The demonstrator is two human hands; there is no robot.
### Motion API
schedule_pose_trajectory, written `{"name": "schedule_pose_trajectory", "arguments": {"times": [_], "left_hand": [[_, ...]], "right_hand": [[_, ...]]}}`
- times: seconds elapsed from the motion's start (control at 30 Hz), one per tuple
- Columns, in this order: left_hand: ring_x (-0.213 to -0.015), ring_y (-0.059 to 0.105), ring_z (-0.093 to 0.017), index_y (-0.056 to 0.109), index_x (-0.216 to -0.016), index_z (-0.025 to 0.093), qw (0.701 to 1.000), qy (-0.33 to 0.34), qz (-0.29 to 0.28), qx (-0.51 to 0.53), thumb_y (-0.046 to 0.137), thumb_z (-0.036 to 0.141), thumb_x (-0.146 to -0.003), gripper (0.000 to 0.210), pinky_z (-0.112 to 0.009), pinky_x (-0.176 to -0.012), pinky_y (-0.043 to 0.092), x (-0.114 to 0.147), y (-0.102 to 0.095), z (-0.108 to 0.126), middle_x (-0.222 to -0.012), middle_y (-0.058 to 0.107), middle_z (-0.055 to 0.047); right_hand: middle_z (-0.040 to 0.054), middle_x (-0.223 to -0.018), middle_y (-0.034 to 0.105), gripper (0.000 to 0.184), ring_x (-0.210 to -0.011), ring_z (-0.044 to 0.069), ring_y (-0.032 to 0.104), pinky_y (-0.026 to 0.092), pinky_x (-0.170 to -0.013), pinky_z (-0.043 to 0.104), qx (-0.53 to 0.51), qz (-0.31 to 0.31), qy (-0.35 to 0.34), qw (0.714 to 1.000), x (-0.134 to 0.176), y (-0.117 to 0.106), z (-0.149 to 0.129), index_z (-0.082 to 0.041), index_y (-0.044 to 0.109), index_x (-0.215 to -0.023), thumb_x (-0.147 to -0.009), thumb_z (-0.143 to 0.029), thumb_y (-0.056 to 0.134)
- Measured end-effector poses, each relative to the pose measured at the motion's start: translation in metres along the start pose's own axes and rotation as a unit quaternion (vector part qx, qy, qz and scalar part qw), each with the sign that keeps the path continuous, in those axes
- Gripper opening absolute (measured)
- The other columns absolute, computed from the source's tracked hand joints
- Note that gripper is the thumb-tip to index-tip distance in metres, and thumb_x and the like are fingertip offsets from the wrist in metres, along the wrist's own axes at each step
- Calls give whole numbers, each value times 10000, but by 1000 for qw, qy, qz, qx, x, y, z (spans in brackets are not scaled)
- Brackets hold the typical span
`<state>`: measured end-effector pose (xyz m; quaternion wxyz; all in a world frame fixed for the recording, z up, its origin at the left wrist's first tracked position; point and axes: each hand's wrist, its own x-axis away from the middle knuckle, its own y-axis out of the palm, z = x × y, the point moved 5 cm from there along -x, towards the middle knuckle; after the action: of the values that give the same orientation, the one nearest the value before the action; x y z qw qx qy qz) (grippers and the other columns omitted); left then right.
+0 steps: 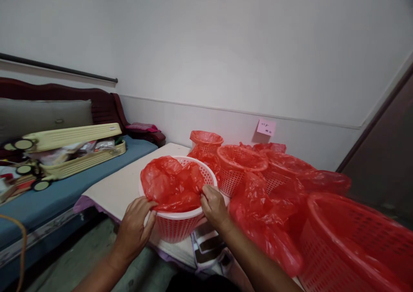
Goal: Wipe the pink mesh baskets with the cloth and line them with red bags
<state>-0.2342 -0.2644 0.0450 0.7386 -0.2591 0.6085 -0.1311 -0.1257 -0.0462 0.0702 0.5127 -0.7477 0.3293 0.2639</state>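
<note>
In front of me a white perforated plastic basket [174,227] stands on the table, with a red plastic bag [171,184] bunched inside it. Part of the bag lies over the basket's far left rim. My left hand [137,221] pinches the bag's edge at the near left rim. At the right rim my right hand [213,203] has its fingers closed on another part of the same bag. The white rim shows bare along the back right and the front.
To the right stand several baskets with red bags over them, among them a large basket [342,244] and a smaller one [232,171]. A loose red bag [264,223] lies between. A pink note [266,127] is on the wall. An open cream suitcase [80,150] rests on the blue bed [135,150].
</note>
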Motion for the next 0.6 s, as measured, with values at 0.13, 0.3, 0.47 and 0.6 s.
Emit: {"name": "schedule_pose_trajectory", "arguments": {"times": [0.13,0.3,0.47,0.6], "left_hand": [[-1061,528,-244,588,-1102,205,999,-21,28,-18,457,145,-913,238,-437,-946,441,11,8,0,-1011,633,-81],[-1101,517,-253,586,-1116,200,999,-25,34,-20,453,145,-907,254,-457,-978,437,13,14,1,-1043,633,-88],[-1102,502,-254,556,-1162,206,999,-9,28,-19,462,129,-905,284,-473,-995,412,15,14,-3,-1067,617,-86],[-1116,491,-255,552,-1183,187,1000,-2,13,-20,469,128,-911,290,-462,-997,402,18,10,0,-1086,608,-99]], "right_hand": [[7,-652,477,194,-645,185,422,300,-666,321,15,5,-15,1000,4,0,-9,-249,326,-677,-796,-99,355],[6,-651,477,206,-641,182,417,310,-663,315,25,12,-17,999,8,-3,-11,-250,331,-674,-804,-92,357],[11,-658,481,200,-653,186,423,317,-668,321,26,17,-25,999,9,-1,-13,-249,331,-679,-801,-92,354],[10,-659,475,203,-655,186,424,324,-674,328,23,18,-34,999,11,-2,-15,-249,340,-683,-815,-96,351]]}}
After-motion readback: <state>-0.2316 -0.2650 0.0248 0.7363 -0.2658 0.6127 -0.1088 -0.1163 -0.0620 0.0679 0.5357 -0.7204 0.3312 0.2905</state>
